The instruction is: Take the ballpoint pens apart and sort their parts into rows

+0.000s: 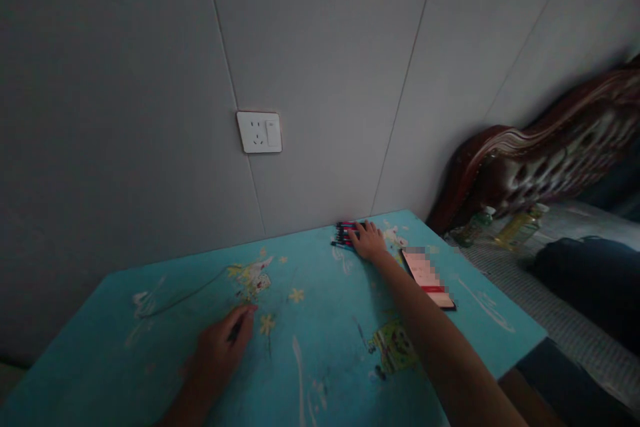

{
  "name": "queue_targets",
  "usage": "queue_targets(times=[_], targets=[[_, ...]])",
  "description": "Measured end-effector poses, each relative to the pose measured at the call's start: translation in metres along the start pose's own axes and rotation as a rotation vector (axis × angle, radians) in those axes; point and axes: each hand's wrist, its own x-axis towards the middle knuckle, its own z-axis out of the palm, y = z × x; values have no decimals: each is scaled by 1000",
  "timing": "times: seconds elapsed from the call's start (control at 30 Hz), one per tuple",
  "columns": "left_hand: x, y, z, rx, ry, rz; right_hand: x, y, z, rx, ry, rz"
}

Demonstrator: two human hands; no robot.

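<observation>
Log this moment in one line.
left hand: holds dark slim item | right hand: at row of pens | phone: on blue table

A row of slim pens (344, 235), dark with pinkish-red parts, lies flat, side by side, at the far right, partly covered by the right hand (369, 241); the nearest shows blue; a short dark pen-like piece (235, 330), blurred, sits tilted in the left hand (220, 340), near left.

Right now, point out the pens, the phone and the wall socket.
Pens (345, 234): head view, on the exposed part beside the right hand (367, 241).
Phone (425, 276): head view, near the middle of its screen.
Wall socket (259, 132): head view, near the middle of its white plate.
</observation>
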Motion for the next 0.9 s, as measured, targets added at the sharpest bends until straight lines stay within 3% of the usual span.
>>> queue_targets(times=[0.37, 0.67, 0.83, 0.9], targets=[[-2, -19, 3, 50, -40, 1, -12, -7, 1, 20, 54, -51], [-9, -35, 4, 105, -113, -41, -11, -12, 4, 30, -25, -90], [-10, -39, 6, 126, -87, -26, -7, -13, -1, 17, 16, -186], [-10, -34, 9, 186, -17, -15, -10, -19, -2, 15, 50, -174]])
